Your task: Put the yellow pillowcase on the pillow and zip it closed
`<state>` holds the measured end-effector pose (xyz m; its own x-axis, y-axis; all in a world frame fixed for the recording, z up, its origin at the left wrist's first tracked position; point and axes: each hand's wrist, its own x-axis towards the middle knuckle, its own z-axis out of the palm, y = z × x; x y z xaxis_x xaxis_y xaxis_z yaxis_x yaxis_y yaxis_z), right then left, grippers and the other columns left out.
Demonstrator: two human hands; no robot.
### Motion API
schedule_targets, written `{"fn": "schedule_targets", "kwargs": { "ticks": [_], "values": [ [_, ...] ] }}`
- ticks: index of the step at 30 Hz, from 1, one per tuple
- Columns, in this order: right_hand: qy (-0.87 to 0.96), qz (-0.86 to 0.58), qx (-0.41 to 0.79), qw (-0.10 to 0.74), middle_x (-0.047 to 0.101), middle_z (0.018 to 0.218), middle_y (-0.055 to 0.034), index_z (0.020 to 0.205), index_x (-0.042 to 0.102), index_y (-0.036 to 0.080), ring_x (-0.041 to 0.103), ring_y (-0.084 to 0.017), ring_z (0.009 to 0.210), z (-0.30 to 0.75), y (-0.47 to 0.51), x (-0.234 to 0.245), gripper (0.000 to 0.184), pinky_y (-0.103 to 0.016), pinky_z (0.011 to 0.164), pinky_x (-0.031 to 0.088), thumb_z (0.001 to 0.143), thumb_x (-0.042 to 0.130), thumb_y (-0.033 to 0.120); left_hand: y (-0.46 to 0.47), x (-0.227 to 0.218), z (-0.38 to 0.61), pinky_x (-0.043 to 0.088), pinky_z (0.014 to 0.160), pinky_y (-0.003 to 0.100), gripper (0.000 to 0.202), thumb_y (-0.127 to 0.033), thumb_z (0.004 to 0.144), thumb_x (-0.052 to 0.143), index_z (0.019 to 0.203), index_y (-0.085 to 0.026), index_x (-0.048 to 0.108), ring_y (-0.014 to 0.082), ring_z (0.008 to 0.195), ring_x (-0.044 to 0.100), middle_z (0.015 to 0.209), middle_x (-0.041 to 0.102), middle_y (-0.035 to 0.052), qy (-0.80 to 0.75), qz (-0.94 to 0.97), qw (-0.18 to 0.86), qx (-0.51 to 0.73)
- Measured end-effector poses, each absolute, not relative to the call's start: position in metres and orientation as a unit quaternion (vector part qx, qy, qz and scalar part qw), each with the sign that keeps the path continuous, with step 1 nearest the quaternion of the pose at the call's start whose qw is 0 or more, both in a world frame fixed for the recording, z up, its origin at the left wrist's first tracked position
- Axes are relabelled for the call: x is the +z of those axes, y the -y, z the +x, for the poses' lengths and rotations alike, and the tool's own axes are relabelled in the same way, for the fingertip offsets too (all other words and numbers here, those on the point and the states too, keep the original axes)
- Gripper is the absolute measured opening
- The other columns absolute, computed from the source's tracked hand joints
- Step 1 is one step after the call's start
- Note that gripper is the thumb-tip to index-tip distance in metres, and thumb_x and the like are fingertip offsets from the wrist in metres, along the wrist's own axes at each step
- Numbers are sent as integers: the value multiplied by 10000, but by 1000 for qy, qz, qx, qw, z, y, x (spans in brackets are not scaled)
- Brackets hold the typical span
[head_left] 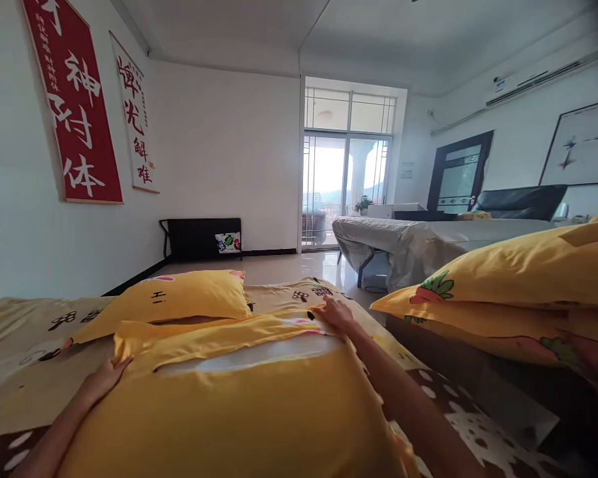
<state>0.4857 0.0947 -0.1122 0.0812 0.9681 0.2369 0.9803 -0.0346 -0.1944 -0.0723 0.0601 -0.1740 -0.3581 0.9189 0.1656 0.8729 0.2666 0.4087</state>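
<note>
A large yellow pillowcase (239,411) lies in front of me, with a white pillow (259,352) showing through the long slit near its far end. At the pillowcase's left edge, below the far corner, my left hand (104,380) is closed on the fabric, its thumb on top. My right hand (336,315) pinches the far right corner, fingers bent over the cloth. Beyond the case lies a second yellow pillow (194,299) with a printed face. Both rest on a patterned beige and brown sheet (24,358).
Yellow pillows (508,265) with carrot prints are stacked at the right. Farther back stands a table (428,236) under a plastic cover, near a black chair (523,199). A black folded frame (199,239) leans by the wall. Sliding glass doors (349,179) are at the far end.
</note>
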Motion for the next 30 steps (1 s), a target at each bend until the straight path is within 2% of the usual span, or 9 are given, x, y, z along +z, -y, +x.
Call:
{"fn": "schedule_targets", "kwargs": {
  "ticks": [3, 6, 10, 14, 18, 20, 25, 28, 30],
  "values": [
    [716, -683, 26, 141, 624, 1199, -107, 1218, 584, 189, 583, -207, 1108, 479, -78, -155, 437, -344, 892, 443, 964, 310, 415, -59, -189, -58, 439, 915, 416, 605, -448, 829, 314, 1158, 17, 520, 364, 1124, 546, 1168, 580, 258, -780, 575, 17, 246],
    [785, -587, 3, 198, 549, 1308, -85, 1182, 593, 223, 493, -216, 1216, 485, -51, -163, 426, -408, 998, 361, 973, 264, 394, -45, -178, -37, 347, 1046, 338, 515, -496, 846, 361, 1211, -169, 523, 259, 1236, 454, 1311, 518, 93, -649, 692, -6, 315],
    [866, -440, 2, 240, 637, 1062, -65, 991, 604, 227, 575, -204, 972, 494, -20, -161, 295, -378, 900, 403, 936, 369, 395, -28, -167, -8, 416, 902, 226, 362, -486, 897, 369, 937, -221, 612, 168, 1007, 548, 1039, 611, 22, -488, 829, 101, 252],
    [829, -498, 46, 248, 631, 860, -56, 818, 567, 235, 561, -226, 847, 495, -20, -182, 289, -374, 815, 422, 900, 411, 465, -25, -165, 14, 415, 740, 227, 458, -514, 912, 309, 716, -159, 523, 147, 764, 514, 779, 541, 34, -502, 826, 124, 223],
    [807, -552, 48, 206, 508, 570, -34, 558, 485, 213, 485, -186, 608, 490, -32, -160, 448, -319, 608, 379, 883, 392, 507, -19, -150, 42, 403, 818, 245, 428, -523, 893, 346, 871, -159, 569, 169, 875, 519, 929, 575, 56, -478, 851, 112, 187],
    [818, -551, -18, 162, 492, 533, -27, 535, 502, 191, 448, -154, 555, 484, -33, -115, 483, -296, 595, 344, 882, 391, 508, -14, -140, 51, 402, 825, 245, 422, -537, 864, 385, 924, -168, 580, 180, 907, 520, 976, 585, 57, -473, 851, 118, 196],
    [842, -447, -269, 133, 617, 642, -78, 633, 616, 163, 522, -167, 644, 450, -22, -12, 558, -364, 823, 330, 920, 324, 542, -8, -108, 25, 278, 499, 213, 524, -631, 778, 410, 577, -147, 409, 104, 545, 361, 571, 393, 1, -583, 731, 197, 296],
    [862, -429, -238, 125, 643, 671, -84, 697, 663, 160, 545, -167, 652, 417, -19, -45, 568, -349, 815, 340, 954, 275, 485, -8, -89, -9, 269, 499, 201, 495, -610, 709, 465, 590, -129, 470, 92, 542, 353, 554, 377, -9, -642, 626, 147, 417],
    [899, -408, -144, 63, 623, 604, -73, 697, 677, 159, 529, -160, 588, 398, -22, -97, 535, -308, 715, 363, 944, 327, 480, -9, -89, -26, 284, 532, 199, 481, -588, 697, 473, 569, -124, 483, 92, 554, 356, 529, 374, -14, -653, 633, 82, 408]
  ]
}}
